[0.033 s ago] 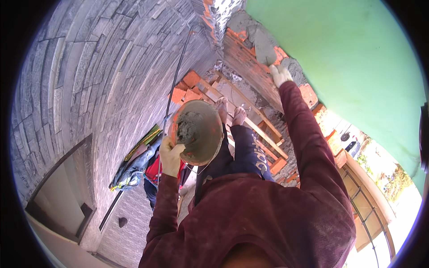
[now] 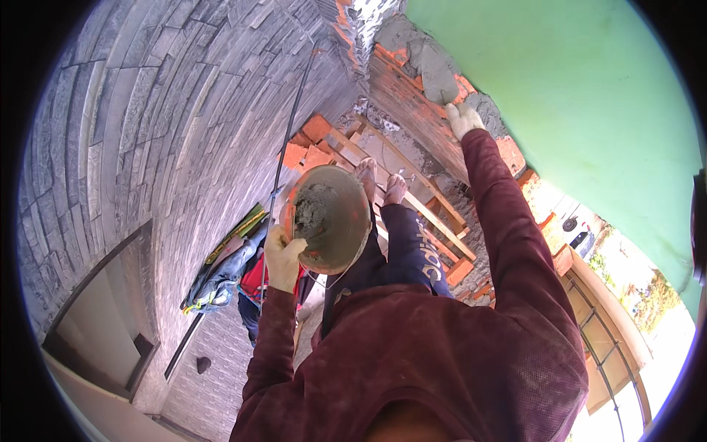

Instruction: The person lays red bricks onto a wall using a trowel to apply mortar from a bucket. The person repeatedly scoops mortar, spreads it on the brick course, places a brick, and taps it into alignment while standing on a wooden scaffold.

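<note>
My left hand point(image 2: 283, 258), in a pale glove, is closed on the rim of a round bucket point(image 2: 349, 221) held in front of my body. Wet grey mortar point(image 2: 312, 210) lies inside the bucket. At the end of my outstretched arm, my gloved right hand point(image 2: 464, 121) is closed on a trowel point(image 2: 440, 79); its handle is hidden by the hand. The trowel's grey-coated blade rests on or just over the top of a brick wall point(image 2: 412, 99), where grey mortar covers part of the orange bricks. Fresh mortar point(image 2: 484, 110) also lies beside my right hand.
A wooden frame of slats point(image 2: 434, 214) lies under my feet. Orange bricks point(image 2: 305, 151) are stacked beside it. A stone-clad wall point(image 2: 169, 110) rises on the left, a green surface point(image 2: 574, 110) on the right. Clothes point(image 2: 228, 258) hang near a thin dark rod point(image 2: 291, 121).
My right hand has shifted very slightly downward and to the right, with the trowel still at the wall top. The bucket has barely moved in my left hand.
</note>
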`<state>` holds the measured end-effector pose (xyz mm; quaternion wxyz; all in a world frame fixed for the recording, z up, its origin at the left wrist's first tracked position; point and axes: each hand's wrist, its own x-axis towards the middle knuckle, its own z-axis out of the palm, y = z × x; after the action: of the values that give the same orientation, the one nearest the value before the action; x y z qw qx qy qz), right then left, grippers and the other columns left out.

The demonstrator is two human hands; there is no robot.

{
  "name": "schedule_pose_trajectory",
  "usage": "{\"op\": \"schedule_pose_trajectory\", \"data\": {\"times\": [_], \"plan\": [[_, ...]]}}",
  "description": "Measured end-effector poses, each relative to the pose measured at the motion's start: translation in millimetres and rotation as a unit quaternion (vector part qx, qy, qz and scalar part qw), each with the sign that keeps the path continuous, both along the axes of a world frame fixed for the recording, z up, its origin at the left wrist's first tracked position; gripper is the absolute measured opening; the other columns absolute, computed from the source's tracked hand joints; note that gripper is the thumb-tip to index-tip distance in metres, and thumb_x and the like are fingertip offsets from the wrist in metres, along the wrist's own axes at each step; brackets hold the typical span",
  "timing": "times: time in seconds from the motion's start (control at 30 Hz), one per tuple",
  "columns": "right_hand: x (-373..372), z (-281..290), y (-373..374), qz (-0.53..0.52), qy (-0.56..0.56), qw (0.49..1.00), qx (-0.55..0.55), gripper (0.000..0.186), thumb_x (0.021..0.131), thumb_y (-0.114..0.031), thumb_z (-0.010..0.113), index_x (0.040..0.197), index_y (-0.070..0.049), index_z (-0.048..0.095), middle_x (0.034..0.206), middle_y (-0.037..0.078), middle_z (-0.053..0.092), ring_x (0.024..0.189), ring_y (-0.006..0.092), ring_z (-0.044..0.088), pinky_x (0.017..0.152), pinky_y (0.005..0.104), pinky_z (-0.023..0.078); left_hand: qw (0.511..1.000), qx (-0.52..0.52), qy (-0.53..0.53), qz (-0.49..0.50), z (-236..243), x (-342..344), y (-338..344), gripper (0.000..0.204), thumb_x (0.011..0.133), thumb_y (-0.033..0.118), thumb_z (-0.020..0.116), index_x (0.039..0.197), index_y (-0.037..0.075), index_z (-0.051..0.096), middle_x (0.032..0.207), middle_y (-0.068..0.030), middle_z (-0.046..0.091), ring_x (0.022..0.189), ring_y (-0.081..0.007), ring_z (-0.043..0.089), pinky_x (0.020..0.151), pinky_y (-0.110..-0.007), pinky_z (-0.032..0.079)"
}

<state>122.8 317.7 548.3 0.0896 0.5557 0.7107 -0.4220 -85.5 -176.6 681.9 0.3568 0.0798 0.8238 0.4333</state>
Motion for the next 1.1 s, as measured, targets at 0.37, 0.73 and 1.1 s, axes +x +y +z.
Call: {"op": "schedule_pose_trajectory", "data": {"times": [0.37,0.73,1.1], "plan": [[-16.3,62.9,-9.2,0.156,-0.086,0.976,0.125,0.052,0.105,-0.046,0.049,0.119,0.001,0.068,0.11,0.036,0.072,0.108,0.0509,0.071,0.099,0.0597,0.053,0.998,0.019,-0.06,0.014,18.9,13.8,16.8,0.023,0.078,0.0,0.071,0.085,0.009,0.051,0.078,0.0064,0.042,0.069,-0.0062,0.039,0.06,-0.025,0.034],[26.8,20.2,7.9,0.067,-0.139,0.978,0.14,0.051,0.106,-0.042,0.05,0.126,0.001,0.068,0.119,0.033,0.073,0.116,0.0478,0.07,0.105,0.0562,0.053,0.999,0.014,-0.019,-0.032,13.6,-7.2,38.9,0.02,0.078,0.002,0.071,0.082,0.007,0.051,0.078,0.005,0.042,0.071,-0.0084,0.04,0.062,-0.027,0.035],[74.3,47.3,-24.5,0.041,-0.112,0.989,0.09,0.053,0.104,-0.043,0.046,0.128,-0.003,0.07,0.118,0.037,0.07,0.115,0.0508,0.068,0.104,0.0568,0.051,1.0,-0.002,0.001,-0.001,19.5,-12.1,16.5,0.027,0.078,0.003,0.072,0.078,0.008,0.046,0.076,0.0043,0.041,0.07,-0.0091,0.04,0.061,-0.028,0.035]]}}
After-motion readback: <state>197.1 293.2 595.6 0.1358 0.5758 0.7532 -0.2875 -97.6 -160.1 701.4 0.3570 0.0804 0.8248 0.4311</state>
